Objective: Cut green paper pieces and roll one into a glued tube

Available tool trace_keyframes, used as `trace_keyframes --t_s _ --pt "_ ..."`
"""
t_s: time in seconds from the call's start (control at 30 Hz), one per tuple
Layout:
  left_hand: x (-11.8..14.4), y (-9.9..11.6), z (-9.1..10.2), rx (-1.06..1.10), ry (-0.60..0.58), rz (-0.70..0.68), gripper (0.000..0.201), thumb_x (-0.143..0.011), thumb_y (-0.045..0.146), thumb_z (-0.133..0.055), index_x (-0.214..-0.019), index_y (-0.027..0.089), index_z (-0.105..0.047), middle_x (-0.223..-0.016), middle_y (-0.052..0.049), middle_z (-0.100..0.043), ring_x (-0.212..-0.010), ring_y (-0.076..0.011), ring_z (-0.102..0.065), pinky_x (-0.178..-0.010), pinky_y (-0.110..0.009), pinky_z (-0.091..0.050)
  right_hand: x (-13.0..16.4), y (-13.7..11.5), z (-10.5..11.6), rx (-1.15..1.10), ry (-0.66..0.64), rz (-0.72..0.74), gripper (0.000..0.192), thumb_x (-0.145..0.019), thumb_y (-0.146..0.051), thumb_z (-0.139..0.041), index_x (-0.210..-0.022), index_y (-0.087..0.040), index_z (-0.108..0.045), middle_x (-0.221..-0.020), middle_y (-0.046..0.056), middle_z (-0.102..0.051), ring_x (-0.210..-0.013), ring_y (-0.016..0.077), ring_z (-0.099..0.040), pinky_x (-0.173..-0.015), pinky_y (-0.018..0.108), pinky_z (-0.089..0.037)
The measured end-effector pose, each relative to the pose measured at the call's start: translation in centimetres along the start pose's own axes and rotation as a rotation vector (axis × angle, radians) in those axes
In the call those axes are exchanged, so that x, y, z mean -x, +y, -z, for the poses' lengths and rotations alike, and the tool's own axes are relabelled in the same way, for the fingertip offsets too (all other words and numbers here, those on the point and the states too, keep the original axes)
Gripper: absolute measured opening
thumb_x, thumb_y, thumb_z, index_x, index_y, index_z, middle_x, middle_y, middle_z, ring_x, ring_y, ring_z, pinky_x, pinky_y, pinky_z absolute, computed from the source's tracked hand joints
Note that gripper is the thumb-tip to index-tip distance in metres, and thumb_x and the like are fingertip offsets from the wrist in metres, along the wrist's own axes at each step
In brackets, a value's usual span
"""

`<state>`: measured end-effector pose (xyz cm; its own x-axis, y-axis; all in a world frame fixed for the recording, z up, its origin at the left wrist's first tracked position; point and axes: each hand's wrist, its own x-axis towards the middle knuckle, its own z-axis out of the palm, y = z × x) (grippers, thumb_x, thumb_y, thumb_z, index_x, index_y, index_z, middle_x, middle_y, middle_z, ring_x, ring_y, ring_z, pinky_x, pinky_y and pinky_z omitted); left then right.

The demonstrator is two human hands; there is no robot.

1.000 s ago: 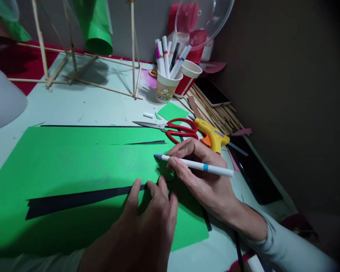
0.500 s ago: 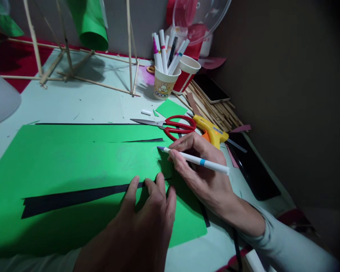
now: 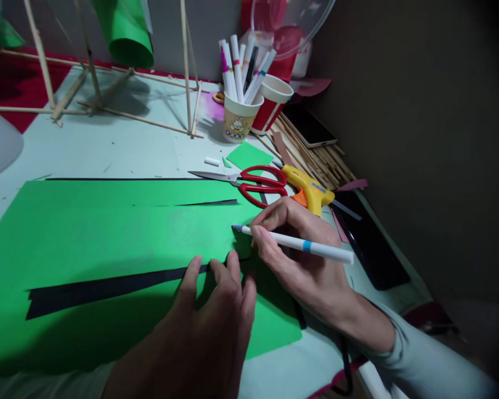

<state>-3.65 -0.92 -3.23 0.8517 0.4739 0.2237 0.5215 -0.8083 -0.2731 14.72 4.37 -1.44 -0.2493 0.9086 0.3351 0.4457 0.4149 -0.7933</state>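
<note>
My right hand (image 3: 305, 271) grips a white marker (image 3: 324, 251) with a blue band, its purple tip at the surface of a green sheet of paper (image 3: 87, 233). Faint outlines show on the sheet left of the tip. My left hand (image 3: 208, 316) rests with fingers apart across the thin end of a long black paper strip (image 3: 95, 291) lying on the green sheet. Red-handled scissors (image 3: 261, 180) lie over the sheet's far right part, just beyond my right hand. A thin black sliver (image 3: 216, 203) sits near the scissors.
A yellow glue gun (image 3: 311, 191) lies beside the scissors. Behind stand a paper cup (image 3: 237, 122) of markers and a red-and-white cup (image 3: 270, 105). Wooden sticks (image 3: 316, 160) and dark phones (image 3: 370, 238) are at right. A stick frame (image 3: 141, 119) stands at back left.
The marker tip has moved slightly down the sheet toward me, and the marker's back end has shifted right. My left hand stays on the black strip. The view has shifted a little.
</note>
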Motion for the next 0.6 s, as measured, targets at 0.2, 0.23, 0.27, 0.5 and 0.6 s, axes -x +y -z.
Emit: trace_keyframes --t_s 0.2,0.23,0.27,0.5,0.6 --pt "0.06 0.06 -0.59 -0.028 0.105 0.006 0.042 -0.087 0.020 -0.044 -0.121 -0.003 -0.055 -0.119 -0.030 -0.063 -0.113 -0.0422 -0.056 -0.089 -0.059 -0.044 0.02 -0.08 0.09 0.066 0.003 0.044 0.018 -0.088 -0.013 -0.059 -0.078 -0.022 -0.048 -0.077 0.001 -0.055 -0.068 0.0151 -0.052 -0.063 0.032 -0.042" --pt "0.07 0.06 -0.60 -0.028 0.108 0.011 0.042 -0.087 0.020 -0.044 -0.120 -0.003 -0.055 -0.119 -0.030 -0.063 -0.114 -0.0423 -0.056 -0.089 -0.059 -0.044 0.02 -0.16 0.15 0.083 0.003 0.051 0.018 -0.088 -0.013 -0.059 -0.078 -0.022 -0.047 -0.077 0.000 -0.055 -0.068 0.0150 -0.051 -0.063 0.032 -0.042" --pt "0.09 0.04 -0.56 -0.025 0.095 0.013 0.042 -0.087 0.020 -0.044 -0.121 -0.002 -0.055 -0.120 -0.029 -0.063 -0.114 -0.0422 -0.055 -0.089 -0.059 -0.044 0.03 -0.24 0.22 0.098 0.001 0.059 0.018 -0.088 -0.012 -0.058 -0.077 -0.022 -0.047 -0.076 0.000 -0.055 -0.068 0.0149 -0.051 -0.063 0.032 -0.041" --pt "0.16 0.00 -0.44 0.018 0.063 -0.007 0.034 -0.089 0.017 -0.041 -0.115 0.002 -0.057 -0.117 -0.027 -0.065 -0.110 -0.0399 -0.057 -0.087 -0.057 -0.046 0.38 -0.83 0.61 0.118 -0.061 0.070 0.017 -0.087 -0.013 -0.058 -0.077 -0.022 -0.047 -0.075 0.000 -0.054 -0.066 0.0141 -0.051 -0.059 0.030 -0.042" --pt "-0.07 0.06 -0.42 0.019 0.075 0.026 0.032 -0.088 0.015 -0.039 -0.109 0.005 -0.061 -0.115 -0.024 -0.066 -0.112 -0.0379 -0.055 -0.088 -0.055 -0.047 0.59 -0.90 0.56 0.086 -0.090 0.045 0.017 -0.087 -0.015 -0.059 -0.077 -0.022 -0.048 -0.075 0.000 -0.056 -0.065 0.0146 -0.052 -0.059 0.031 -0.042"
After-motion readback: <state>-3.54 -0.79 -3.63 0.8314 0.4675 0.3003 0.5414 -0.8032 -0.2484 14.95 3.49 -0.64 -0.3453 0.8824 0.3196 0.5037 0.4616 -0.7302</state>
